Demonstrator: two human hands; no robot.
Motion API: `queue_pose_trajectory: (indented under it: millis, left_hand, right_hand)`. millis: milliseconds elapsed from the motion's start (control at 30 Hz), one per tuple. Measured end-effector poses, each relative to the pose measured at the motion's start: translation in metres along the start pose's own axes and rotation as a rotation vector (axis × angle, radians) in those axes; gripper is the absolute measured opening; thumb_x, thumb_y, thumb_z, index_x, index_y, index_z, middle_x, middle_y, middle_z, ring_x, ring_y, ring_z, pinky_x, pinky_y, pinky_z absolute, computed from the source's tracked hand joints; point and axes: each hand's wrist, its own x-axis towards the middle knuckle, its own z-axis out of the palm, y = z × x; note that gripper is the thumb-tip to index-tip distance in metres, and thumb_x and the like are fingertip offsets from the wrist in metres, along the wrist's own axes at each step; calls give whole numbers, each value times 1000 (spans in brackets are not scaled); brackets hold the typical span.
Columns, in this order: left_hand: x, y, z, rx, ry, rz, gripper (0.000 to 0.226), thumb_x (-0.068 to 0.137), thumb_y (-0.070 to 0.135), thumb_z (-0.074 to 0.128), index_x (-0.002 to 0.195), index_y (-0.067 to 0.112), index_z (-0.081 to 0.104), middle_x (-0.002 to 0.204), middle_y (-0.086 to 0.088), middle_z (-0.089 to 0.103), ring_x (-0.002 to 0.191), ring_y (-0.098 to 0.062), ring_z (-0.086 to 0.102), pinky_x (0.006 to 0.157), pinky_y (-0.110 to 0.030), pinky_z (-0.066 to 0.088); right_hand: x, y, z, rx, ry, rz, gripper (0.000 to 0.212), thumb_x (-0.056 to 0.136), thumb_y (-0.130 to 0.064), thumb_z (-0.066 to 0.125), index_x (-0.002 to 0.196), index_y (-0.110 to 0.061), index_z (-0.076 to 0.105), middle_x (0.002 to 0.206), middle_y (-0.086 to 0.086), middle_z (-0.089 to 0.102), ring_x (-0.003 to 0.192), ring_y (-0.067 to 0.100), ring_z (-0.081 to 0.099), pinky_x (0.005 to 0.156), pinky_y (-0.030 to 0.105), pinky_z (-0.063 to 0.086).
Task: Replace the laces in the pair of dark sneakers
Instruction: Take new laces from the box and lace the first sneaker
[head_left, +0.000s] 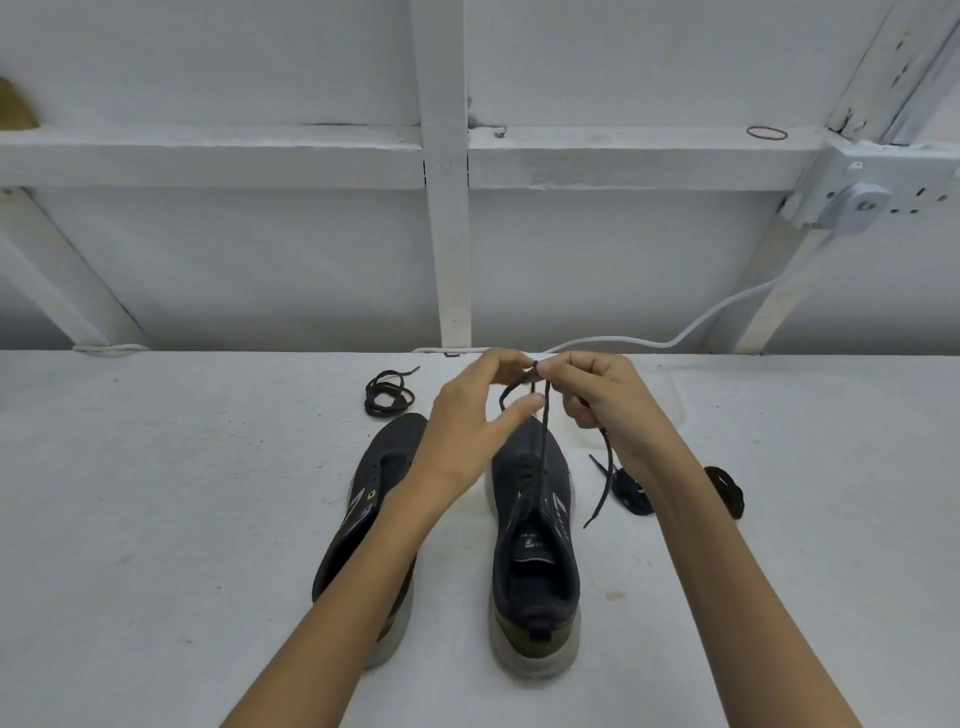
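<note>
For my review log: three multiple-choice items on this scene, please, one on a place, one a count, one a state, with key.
1. Where is the coiled lace? A. beyond the left sneaker B. in a grip C. on the wall ledge
2. How many sneakers are on the table? A. one B. two C. three
3. What do the left grip and right grip do? A. rest flat B. pinch the lace of the right sneaker C. lift a sneaker
Key: 1 A, it lies past that toe; 2 B, a pair side by side; 3 B, both pinch it above the toe.
</note>
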Motion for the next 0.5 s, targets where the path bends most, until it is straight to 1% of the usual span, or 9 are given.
queue_pose_trajectory:
  millis: [67,167,233,267,300,367,433,500]
  left_hand:
    - [1,-1,1,-17,26,-10,12,92,19,65,104,17,66,96,11,70,94,-3,65,88,-21,49]
    - [1,-1,-6,-43,-6,-4,12,95,17,59,98,13,70,80,6,68,71,-9,66,74,-29,54]
    - [2,-3,-14,-39,9,-31,11,95,17,60,93,15,70,74,7,64,58,-9,61,63,-27,52]
    - [2,-5,-19,-29,37,-46,11,94,16,61,90,16,70,73,9,64,57,-7,58,61,-23,49]
    - [1,-8,-25,-12,65,-57,10,93,15,62,87,17,71,74,12,65,60,-4,57,62,-19,47]
    - [-4,-16,-38,28,101,-89,10,91,14,65,85,16,73,79,14,69,72,-1,61,70,-15,47]
    - [-12,-28,-50,66,115,-155,12,89,14,66,81,20,74,78,13,71,77,-4,64,73,-18,50]
    - [-22,-43,-58,122,132,-228,16,87,15,68,76,25,73,75,12,71,75,-7,65,73,-25,53]
  right_hand:
    - [-2,1,-3,0,0,4,17,92,-17,62,88,-4,73,63,-4,39,53,12,27,48,19,21]
    - [-7,5,-9,-8,-11,17,17,90,-21,66,90,-6,74,60,-5,41,52,11,28,48,19,22]
    - [-11,9,-16,-5,22,-1,13,88,-18,69,91,-6,73,57,-2,37,49,9,29,46,17,23]
    - [-14,10,-20,-1,54,-14,10,87,-15,70,92,-6,72,56,0,32,47,9,28,46,17,23]
    - [-17,13,-25,6,92,-23,9,87,-11,70,94,-6,71,55,1,29,46,9,26,45,16,23]
    - [-25,23,-38,0,169,-16,13,84,-1,69,96,-7,69,52,0,26,45,10,23,44,16,23]
    - [-35,38,-52,-45,223,21,20,82,6,67,94,-9,69,51,-1,26,45,12,23,44,17,23]
    - [-46,56,-66,-99,267,75,25,80,13,62,91,-8,69,51,-1,25,48,14,23,45,17,25]
